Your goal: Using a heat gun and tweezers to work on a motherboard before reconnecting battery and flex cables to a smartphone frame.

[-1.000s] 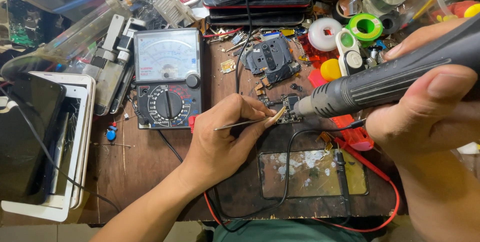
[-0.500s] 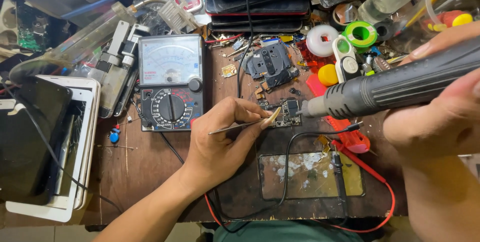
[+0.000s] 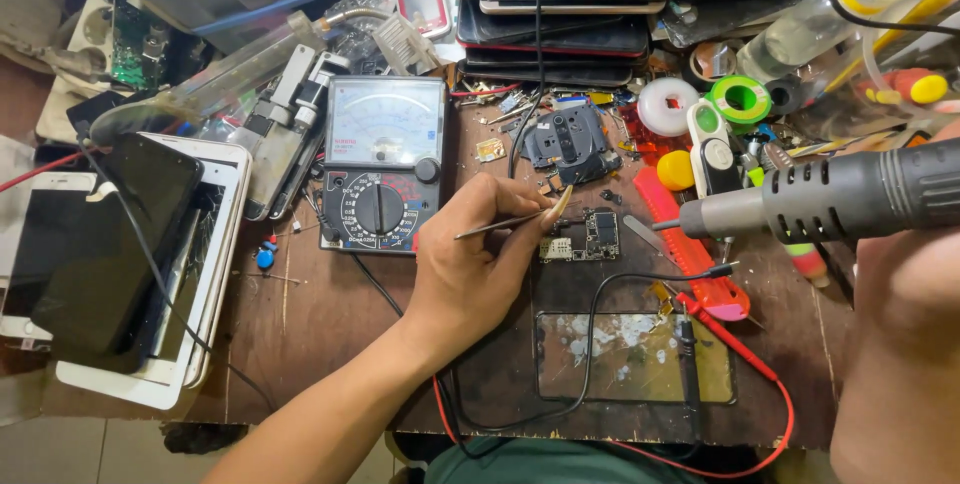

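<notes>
left hand (image 3: 470, 264) pinching tweezers (image 3: 500, 225), right hand (image 3: 915, 284) gripping hot-air gun (image 3: 830, 199)

My analog multimeter's (image 3: 382, 166) pale dial face sits centre-left; a black phone screen (image 3: 110, 244) lies on a white tablet (image 3: 215, 274) further left.

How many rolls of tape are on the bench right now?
2. A white roll lies right of the dark phone part, and a green roll lies just right of it, both above the hot-air tool. Clutter may hide more.
</notes>
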